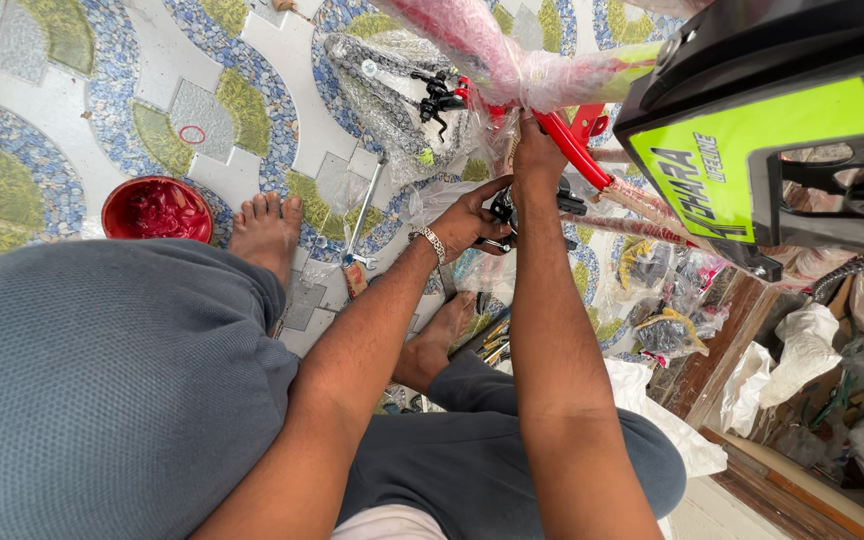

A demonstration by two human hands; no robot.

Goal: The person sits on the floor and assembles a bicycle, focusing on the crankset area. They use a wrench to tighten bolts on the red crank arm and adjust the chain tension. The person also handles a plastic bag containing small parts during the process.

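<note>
While the person squats barefoot on the patterned tile floor point(42, 60), both hands work at a red bicycle frame point(572, 150) near the twelve-to-one o'clock part of the view. Left hand point(467, 215): fingers curled close around a small black fitting point(502, 208) on the frame, a metal bracelet point(434, 243) at the wrist. Right hand point(537, 160): closed around the red tube just above, at twelve o'clock from the left hand, the two nearly touching. Frame partly wrapped in clear plastic film point(512, 70); a black brake lever point(437, 100) sits at its upper end, around eleven o'clock from the hands.

A black panel with a bright yellow-green face point(752, 140) fills the two o'clock corner. A red bowl holding red paste point(157, 210) stands on the tiles at nine o'clock, just beside the left foot point(267, 235). A spanner point(360, 225) lies on the floor between that foot and the left hand. Bagged parts in clear plastic point(672, 330) lie at four o'clock, near a wooden edge. Grey trousers point(102, 380) cover the lower left.
</note>
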